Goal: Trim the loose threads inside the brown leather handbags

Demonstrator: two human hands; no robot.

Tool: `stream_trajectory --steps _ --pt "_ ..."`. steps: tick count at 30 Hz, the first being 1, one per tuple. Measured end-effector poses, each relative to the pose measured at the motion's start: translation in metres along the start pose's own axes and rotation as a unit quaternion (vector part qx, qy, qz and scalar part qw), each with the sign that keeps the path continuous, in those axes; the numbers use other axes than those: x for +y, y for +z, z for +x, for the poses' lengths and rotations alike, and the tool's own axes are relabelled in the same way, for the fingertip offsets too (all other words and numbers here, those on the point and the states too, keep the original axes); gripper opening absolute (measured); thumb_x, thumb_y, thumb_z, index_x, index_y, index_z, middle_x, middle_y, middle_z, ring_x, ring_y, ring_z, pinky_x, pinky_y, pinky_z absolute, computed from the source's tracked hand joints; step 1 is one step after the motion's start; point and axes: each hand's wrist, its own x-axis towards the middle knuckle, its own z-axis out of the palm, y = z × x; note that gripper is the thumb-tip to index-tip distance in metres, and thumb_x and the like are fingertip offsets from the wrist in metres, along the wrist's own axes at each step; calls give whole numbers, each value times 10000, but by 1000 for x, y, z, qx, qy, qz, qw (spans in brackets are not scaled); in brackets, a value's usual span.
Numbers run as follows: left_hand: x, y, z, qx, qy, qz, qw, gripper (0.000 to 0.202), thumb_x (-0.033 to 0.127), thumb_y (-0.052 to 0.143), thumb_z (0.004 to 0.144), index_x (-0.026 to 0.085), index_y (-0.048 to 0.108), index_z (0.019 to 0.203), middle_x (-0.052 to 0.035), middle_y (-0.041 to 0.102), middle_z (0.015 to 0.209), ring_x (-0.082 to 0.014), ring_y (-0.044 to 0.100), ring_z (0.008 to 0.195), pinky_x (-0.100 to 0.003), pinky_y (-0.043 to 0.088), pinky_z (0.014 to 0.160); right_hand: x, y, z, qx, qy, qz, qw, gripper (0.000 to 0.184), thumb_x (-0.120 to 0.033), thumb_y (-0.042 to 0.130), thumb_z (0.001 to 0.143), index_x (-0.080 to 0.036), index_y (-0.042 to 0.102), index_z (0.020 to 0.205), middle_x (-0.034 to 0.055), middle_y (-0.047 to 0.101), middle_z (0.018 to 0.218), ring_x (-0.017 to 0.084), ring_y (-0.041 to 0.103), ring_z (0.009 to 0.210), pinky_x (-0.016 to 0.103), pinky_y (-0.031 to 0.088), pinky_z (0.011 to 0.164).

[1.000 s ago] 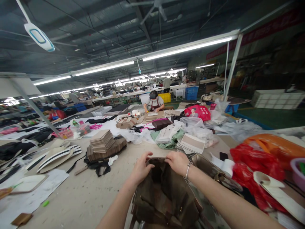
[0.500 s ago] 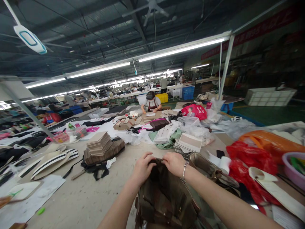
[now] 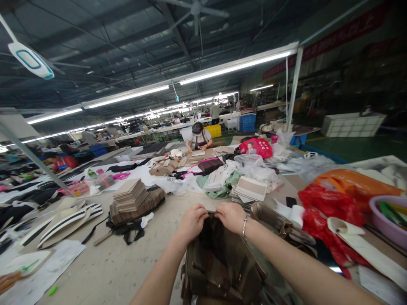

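Observation:
A dark brown bag [image 3: 219, 267] stands at the front of the table, its mouth facing up toward me. My left hand [image 3: 193, 221] pinches the far rim of the bag on the left, thumb and fingers closed over the edge. Close beside it, my right hand [image 3: 231, 217] grips the same rim, with a bangle on that wrist. The rim bit between the hands shows, while the bag's bottom is out of view. Another brown bag [image 3: 269, 218] lies just right of my right hand.
Stacked brown pieces [image 3: 130, 195] lie left of the bag, near curved striped cream pieces [image 3: 71, 222]. Red plastic bags [image 3: 330, 205], a white roll [image 3: 297, 216] and a lilac basin [image 3: 388, 220] crowd the right. Across the table a person [image 3: 199, 137] sits working.
My left fingers have closed more tightly on the bag's rim. The view has shifted slightly; the bag and my right hand stay nearly in place.

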Motion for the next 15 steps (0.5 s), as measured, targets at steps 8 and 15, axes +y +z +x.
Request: stream_trajectory --steps 8,15 --pt "-5 6 2 30 -30 -7 999 128 182 453 825 190 566 767 -18 586 788 -141 543 764 -255 427 711 1 5 1 4 9 5 1000 296 -378 416 868 -214 646 778 30 647 803 175 589 781 256 389 649" --pt "-6 4 -1 66 -20 -27 997 67 176 510 787 197 574 798 -28 587 932 -146 550 858 -269 446 779 1 4 2 -9 28 10 1000 267 -365 432 861 -210 640 800 37 642 827 180 587 801 259 394 670"
